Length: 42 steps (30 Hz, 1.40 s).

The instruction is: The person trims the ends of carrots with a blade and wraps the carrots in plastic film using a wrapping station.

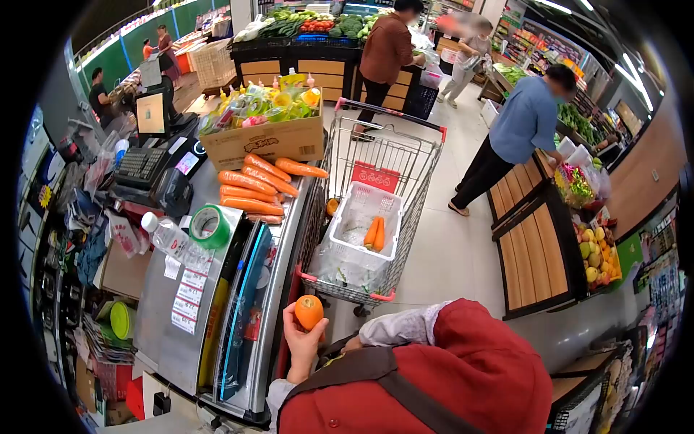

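My left hand point(302, 343) is closed around a carrot point(309, 312), which points its thick stem end up at me. It is held just off the counter's edge, by the near end of the shopping cart point(416, 210). My right hand point(352, 344) is low in front of my body, mostly hidden by the sleeve and apron strap, so its fingers do not show. Several carrots point(249, 193) lie in a pile on the metal counter point(170, 311). Inside the cart, a white plastic basket point(348, 218) holds two carrots point(374, 233).
A cardboard box point(264, 143) full of packaged goods stands behind the carrot pile. Green tape point(210, 226), a clear bottle point(165, 235) and price labels point(189, 300) are on the counter. A person in blue point(524, 119) bends over a produce stand point(538, 246).
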### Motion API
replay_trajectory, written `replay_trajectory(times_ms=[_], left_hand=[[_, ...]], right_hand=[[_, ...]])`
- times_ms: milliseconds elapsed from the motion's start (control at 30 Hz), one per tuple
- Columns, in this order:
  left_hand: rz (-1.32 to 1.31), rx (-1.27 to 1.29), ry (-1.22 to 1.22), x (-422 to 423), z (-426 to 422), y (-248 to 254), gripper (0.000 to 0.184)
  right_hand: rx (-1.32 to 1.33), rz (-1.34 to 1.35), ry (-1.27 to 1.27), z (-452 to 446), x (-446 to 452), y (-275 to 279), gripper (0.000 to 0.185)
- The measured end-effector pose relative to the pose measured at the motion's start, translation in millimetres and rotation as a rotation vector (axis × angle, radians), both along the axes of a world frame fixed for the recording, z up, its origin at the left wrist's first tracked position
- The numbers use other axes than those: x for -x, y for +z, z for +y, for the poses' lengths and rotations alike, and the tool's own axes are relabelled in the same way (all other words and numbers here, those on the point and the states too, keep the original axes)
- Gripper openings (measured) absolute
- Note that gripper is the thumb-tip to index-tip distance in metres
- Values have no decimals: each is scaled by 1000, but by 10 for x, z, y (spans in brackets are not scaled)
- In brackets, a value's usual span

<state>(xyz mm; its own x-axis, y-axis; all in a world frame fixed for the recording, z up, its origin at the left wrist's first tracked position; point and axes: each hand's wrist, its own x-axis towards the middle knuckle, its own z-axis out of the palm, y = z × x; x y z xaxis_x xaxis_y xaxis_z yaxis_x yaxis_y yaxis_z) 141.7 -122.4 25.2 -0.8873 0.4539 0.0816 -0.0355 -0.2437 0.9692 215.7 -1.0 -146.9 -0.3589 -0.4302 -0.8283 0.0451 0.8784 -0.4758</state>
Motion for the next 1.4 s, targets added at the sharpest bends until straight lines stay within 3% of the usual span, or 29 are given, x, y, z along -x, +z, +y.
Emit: replay_trajectory(times_ms=[167, 300, 833, 1033, 1400], left_hand=[[-105, 16, -59, -97, 257, 224, 56], [-56, 39, -91, -120, 558, -99, 55], [-147, 88, -45, -665, 2549, 23, 48], [-60, 222, -3, -681, 2663, 35, 51], [-210, 158, -1, -529, 2420, -49, 48]], right_hand=[[11, 23, -63, 185, -97, -5, 29], [50, 53, -130, 387, -172, -17, 30], [115, 89, -248, 2143, -545, -26, 31], [91, 24, -224, 2397, -700, -80, 31], [9, -73, -218, 2494, -707, -13, 32]])
